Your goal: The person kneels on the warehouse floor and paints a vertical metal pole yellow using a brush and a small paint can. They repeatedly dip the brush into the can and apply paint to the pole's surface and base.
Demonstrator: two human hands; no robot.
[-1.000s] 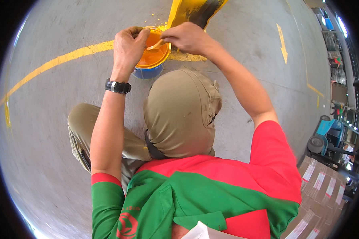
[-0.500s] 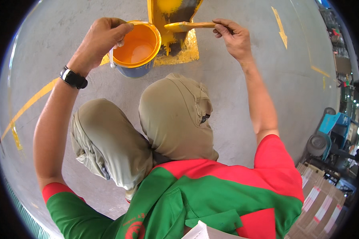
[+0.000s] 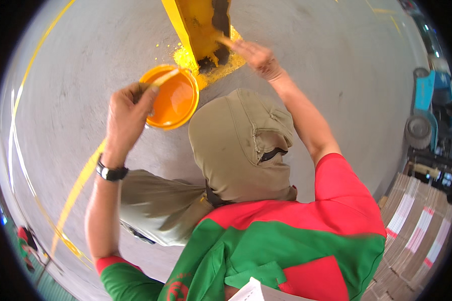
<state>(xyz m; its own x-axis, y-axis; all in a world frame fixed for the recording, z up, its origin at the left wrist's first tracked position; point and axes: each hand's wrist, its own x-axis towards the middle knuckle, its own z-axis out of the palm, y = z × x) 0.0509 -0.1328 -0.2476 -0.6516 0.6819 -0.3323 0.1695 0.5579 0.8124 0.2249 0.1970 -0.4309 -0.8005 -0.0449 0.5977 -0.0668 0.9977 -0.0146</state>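
Just ahead of my knees is a bucket (image 3: 193,103) with orange-yellow paint (image 3: 172,103) inside. My left hand (image 3: 130,108) is closed at its left rim, pinching a pale strip (image 3: 166,76) that looks like the bucket's handle and runs over the paint. Ahead and to the right, my right hand (image 3: 260,59) grips a paintbrush (image 3: 226,41), blurred by motion. Its tip meets the inner face of a yellow-painted metal post (image 3: 198,27), which still shows dark patches. I cannot make out the bristles.
Yellow paint (image 3: 186,59) covers the floor around the post's foot. A yellow floor line (image 3: 80,183) runs along my left. On the far right are a blue wheeled machine (image 3: 424,93) and stacked flat cardboard (image 3: 412,220). My bent knee (image 3: 241,135) is close to the bucket.
My right hand has brought the brush left and down against the post. The bucket and my left hand sit lower in view, the bucket's opening facing me more. The whole view has turned.
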